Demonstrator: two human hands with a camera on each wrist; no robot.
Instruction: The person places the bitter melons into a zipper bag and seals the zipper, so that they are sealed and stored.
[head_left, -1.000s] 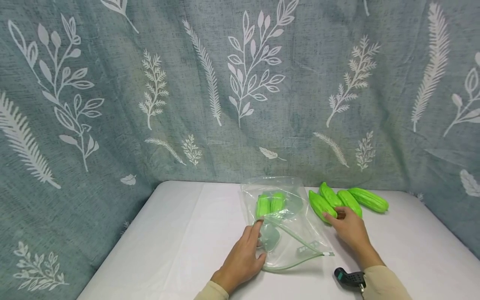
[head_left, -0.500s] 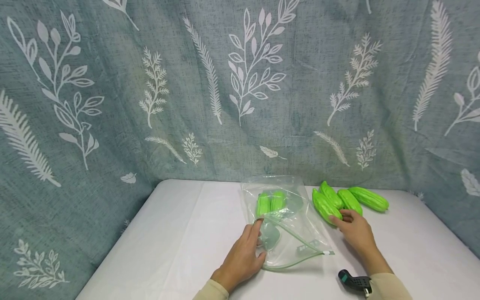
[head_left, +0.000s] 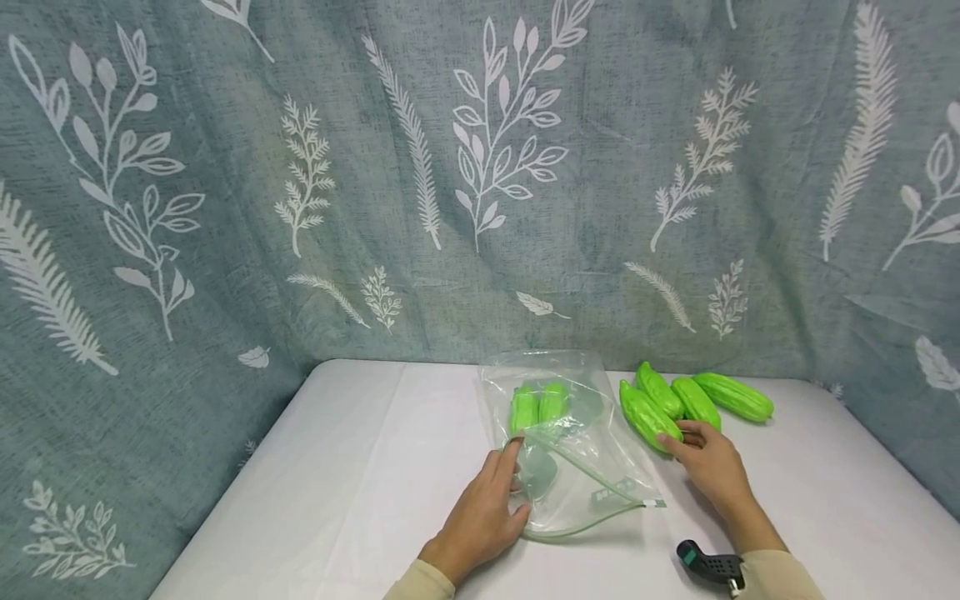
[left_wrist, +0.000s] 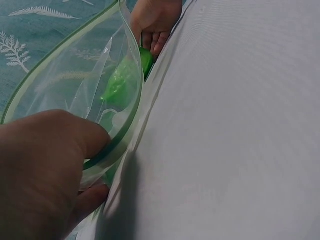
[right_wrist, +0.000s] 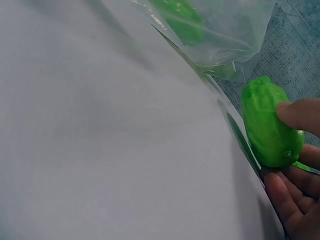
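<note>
My left hand [head_left: 480,512] grips the mouth of a clear zip bag [head_left: 577,492], fingers at the green zip edge [left_wrist: 131,115]. The mouth gapes toward me. Two bright green bitter melons [head_left: 540,407] show through the plastic near the bag's far end. Right of the bag, my right hand [head_left: 708,462] holds the near end of another bitter melon [head_left: 647,414]. The right wrist view shows the thumb on one side of this ribbed bitter melon [right_wrist: 267,125] and the fingers underneath.
Just behind the held one lie three more bitter melons, including the rightmost bitter melon [head_left: 735,396]. A black wrist device [head_left: 705,560] sits at the right cuff. The white table [head_left: 360,483] ends at a leaf-patterned curtain [head_left: 480,200].
My right hand and the bitter melon in its fingers have shifted slightly to the right. The left hand and the bag stay put.
</note>
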